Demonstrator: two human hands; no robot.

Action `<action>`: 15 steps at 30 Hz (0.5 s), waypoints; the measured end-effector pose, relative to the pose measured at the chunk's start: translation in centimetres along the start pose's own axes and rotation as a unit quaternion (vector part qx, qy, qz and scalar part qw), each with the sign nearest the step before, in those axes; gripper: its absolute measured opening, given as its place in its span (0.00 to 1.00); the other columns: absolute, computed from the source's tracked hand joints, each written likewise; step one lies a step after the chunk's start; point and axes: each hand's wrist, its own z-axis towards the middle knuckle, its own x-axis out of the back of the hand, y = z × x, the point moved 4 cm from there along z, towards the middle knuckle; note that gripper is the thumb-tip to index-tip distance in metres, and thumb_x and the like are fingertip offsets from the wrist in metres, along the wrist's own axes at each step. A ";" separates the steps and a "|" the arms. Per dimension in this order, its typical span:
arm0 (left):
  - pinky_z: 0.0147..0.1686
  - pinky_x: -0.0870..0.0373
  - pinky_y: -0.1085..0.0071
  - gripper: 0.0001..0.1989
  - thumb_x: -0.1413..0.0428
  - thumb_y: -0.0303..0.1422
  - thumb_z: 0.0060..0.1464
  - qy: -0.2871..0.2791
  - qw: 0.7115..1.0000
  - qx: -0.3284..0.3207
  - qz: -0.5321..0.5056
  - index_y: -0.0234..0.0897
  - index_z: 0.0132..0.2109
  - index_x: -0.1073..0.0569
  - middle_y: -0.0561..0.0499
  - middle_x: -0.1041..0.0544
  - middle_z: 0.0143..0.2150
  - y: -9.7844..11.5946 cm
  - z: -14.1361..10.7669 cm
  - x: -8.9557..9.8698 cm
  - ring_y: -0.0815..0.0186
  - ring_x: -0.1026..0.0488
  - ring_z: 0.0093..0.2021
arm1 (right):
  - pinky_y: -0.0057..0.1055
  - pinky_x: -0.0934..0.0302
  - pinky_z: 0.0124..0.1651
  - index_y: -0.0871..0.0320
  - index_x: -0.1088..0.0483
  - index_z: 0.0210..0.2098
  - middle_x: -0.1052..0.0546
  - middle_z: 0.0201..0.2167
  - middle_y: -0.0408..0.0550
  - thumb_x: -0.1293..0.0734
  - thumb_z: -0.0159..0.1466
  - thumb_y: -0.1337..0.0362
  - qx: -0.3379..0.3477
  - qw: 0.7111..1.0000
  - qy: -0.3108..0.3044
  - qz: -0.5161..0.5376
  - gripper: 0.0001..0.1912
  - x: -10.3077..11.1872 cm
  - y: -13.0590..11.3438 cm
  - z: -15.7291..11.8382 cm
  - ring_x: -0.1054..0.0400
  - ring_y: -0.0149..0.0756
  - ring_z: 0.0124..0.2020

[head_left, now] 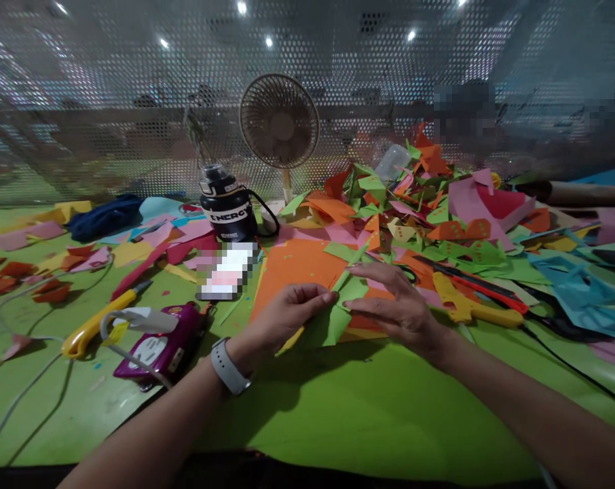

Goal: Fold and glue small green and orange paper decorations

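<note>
Between my two hands is a piece of light green paper [337,324], partly folded, held just above the stacked orange sheets [282,272]. My left hand [292,312], with a pale watch on the wrist, pinches the paper's left edge between thumb and forefinger. From the right, my right hand [399,305] has its fingers curved against the paper's right side, the fingertips touching a folded edge. Part of the paper's lower side lies in shadow under my left hand. A yellow hot glue gun [470,305] lies right of my right hand.
A purple power strip [159,346] with a white plug, a yellow-handled tool [101,322] and a phone [229,272] lie left. Behind stand a black bottle [229,210] and a fan [280,122]. Colourful paper scraps [404,197] heap at the back right, near a red-and-black tool [491,288].
</note>
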 end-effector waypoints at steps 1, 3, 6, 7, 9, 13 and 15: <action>0.23 0.42 0.78 0.18 0.36 0.46 0.46 0.000 1.000 -0.012 0.005 0.34 0.31 0.23 0.56 0.29 0.23 0.0 0.0 0.0 0.75 0.38 0.22 | 0.45 0.41 0.58 0.50 0.23 0.43 0.30 0.55 0.51 0.36 0.65 0.69 -0.018 1.000 0.007 0.014 0.12 -0.1 0.1 0.0 0.39 0.43 0.58; 0.24 0.42 0.78 0.17 0.37 0.46 0.47 0.006 0.999 -0.033 0.011 0.34 0.32 0.24 0.56 0.29 0.23 0.2 0.0 -0.2 0.75 0.38 0.23 | 0.44 0.41 0.59 0.50 0.22 0.40 0.30 0.54 0.51 0.35 0.64 0.68 -0.061 0.997 0.029 0.034 0.10 -0.2 0.4 0.0 0.39 0.43 0.58; 0.26 0.40 0.76 0.18 0.37 0.47 0.46 0.014 0.999 -0.048 0.004 0.34 0.33 0.25 0.55 0.28 0.24 0.5 -0.2 -0.7 0.73 0.36 0.24 | 0.47 0.45 0.61 0.49 0.21 0.38 0.33 0.57 0.49 0.32 0.63 0.66 -0.119 0.991 0.054 0.035 0.08 -0.4 0.7 -0.2 0.40 0.46 0.60; 0.27 0.39 0.76 0.19 0.37 0.47 0.45 0.013 0.999 -0.048 -0.003 0.35 0.34 0.25 0.55 0.28 0.25 0.5 -0.2 -0.8 0.73 0.35 0.25 | 0.48 0.46 0.62 0.48 0.21 0.37 0.34 0.58 0.48 0.32 0.62 0.66 -0.129 0.989 0.057 0.032 0.08 -0.4 0.8 -0.2 0.41 0.46 0.60; 0.28 0.39 0.75 0.19 0.36 0.46 0.43 0.011 0.999 -0.046 -0.007 0.35 0.35 0.25 0.55 0.28 0.26 0.7 -0.3 -1.0 0.72 0.35 0.25 | 0.48 0.47 0.62 0.47 0.21 0.38 0.36 0.60 0.47 0.31 0.62 0.66 -0.132 0.989 0.051 0.032 0.08 -0.4 0.8 -0.3 0.42 0.46 0.61; 0.24 0.44 0.76 0.18 0.36 0.45 0.45 0.008 0.999 -0.039 0.009 0.33 0.30 0.26 0.56 0.32 0.24 0.8 -0.4 -0.9 0.75 0.40 0.23 | 0.46 0.45 0.62 0.46 0.21 0.39 0.36 0.61 0.46 0.32 0.62 0.66 -0.101 0.994 0.025 0.043 0.09 -0.2 0.8 -0.3 0.41 0.45 0.61; 0.24 0.44 0.76 0.18 0.37 0.46 0.47 -0.013 0.999 -0.032 0.014 0.33 0.30 0.26 0.57 0.33 0.23 0.7 -0.4 -0.8 0.75 0.41 0.23 | 0.46 0.46 0.62 0.45 0.21 0.39 0.36 0.61 0.45 0.32 0.62 0.66 -0.093 0.994 0.028 0.042 0.09 0.0 0.8 -0.3 0.42 0.45 0.61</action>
